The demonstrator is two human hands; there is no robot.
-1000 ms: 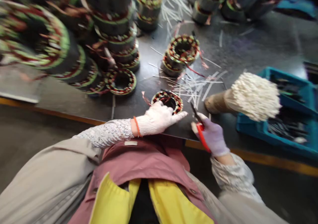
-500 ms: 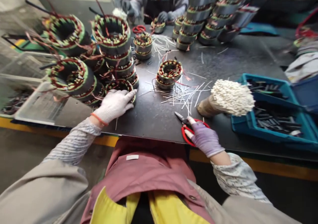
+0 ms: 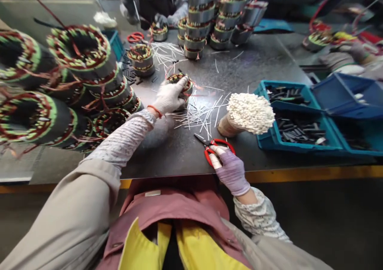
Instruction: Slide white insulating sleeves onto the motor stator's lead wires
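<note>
My left hand [image 3: 169, 97], in a white knit glove, reaches across the dark table [image 3: 167, 150] and lies over a wound stator [image 3: 183, 82] at its middle, fingers curled round its top. My right hand [image 3: 228, 169], in a purple glove, rests near the front edge with its fingers in the handles of red scissors [image 3: 213, 147], blades pointing left and away. Loose white strips [image 3: 203, 114] lie scattered between the two hands.
Stacked stators [image 3: 86, 66] crowd the left side, more [image 3: 200, 18] stand at the back. A bundle of white sticks [image 3: 247, 114] lies right of centre, beside blue bins [image 3: 299, 120] of dark pieces. Another person [image 3: 155, 2] works across the table, red scissors [image 3: 134, 36] near them.
My left hand left the stators at the left stack and reached forward to the stator at the table's middle. The right hand stayed on the scissors; the view swung left.
</note>
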